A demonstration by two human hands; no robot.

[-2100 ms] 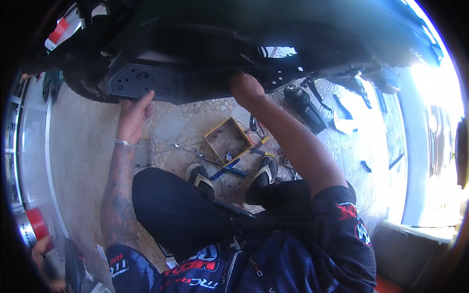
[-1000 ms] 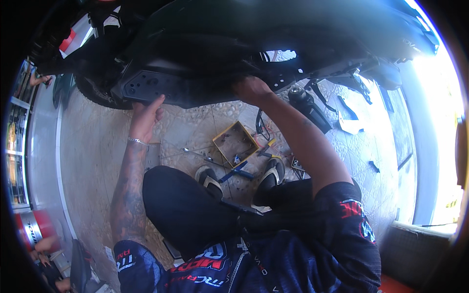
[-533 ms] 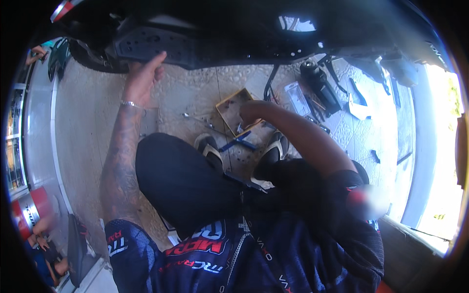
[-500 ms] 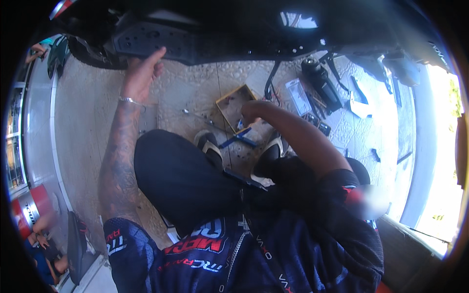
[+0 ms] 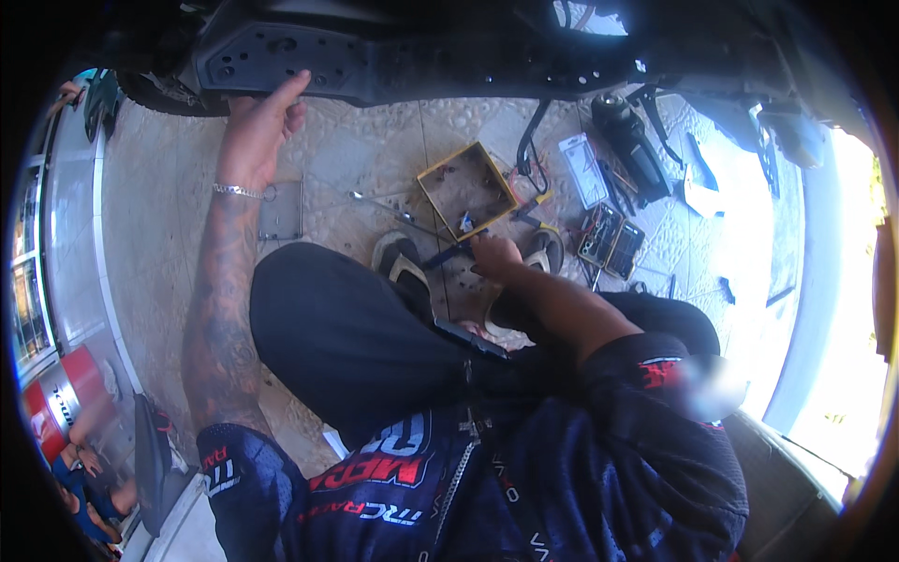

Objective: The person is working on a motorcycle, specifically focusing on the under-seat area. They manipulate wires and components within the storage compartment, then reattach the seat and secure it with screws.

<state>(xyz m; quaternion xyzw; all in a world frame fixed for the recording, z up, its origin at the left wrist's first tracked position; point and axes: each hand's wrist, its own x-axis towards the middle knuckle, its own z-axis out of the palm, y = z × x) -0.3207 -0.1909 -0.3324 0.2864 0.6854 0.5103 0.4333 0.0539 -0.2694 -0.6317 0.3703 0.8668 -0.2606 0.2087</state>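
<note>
At the far left, my left hand [image 5: 255, 140] is closed at the near edge of a dark plastic panel [image 5: 272, 61] with holes in it. Its thumb lies over the edge; the other fingers are curled and partly hidden below. My right hand [image 5: 493, 257] is closed, knuckles up, just outside the near corner of a yellow-rimmed box [image 5: 466, 164]. What its fingers hold is hidden. Beside it, a blue-handled tool [image 5: 446, 255] lies on the floor, partly covered by the hand. Small parts and a whitish-blue piece [image 5: 466, 223] lie in the box.
A long metal tool [image 5: 405, 215] lies left of the box. To the right are yellow-and-blue-handled pliers [image 5: 536, 217], an open bit case [image 5: 611, 242], a clear package [image 5: 583, 170] and a black cylindrical part [image 5: 629, 150]. A shallow tray [image 5: 281, 211] lies left. The dark vehicle body spans the far side.
My right hand has come out of the box toward me, to its near corner. My left hand stays at the panel edge. The view has shifted slightly, showing more of the box and the pliers.
</note>
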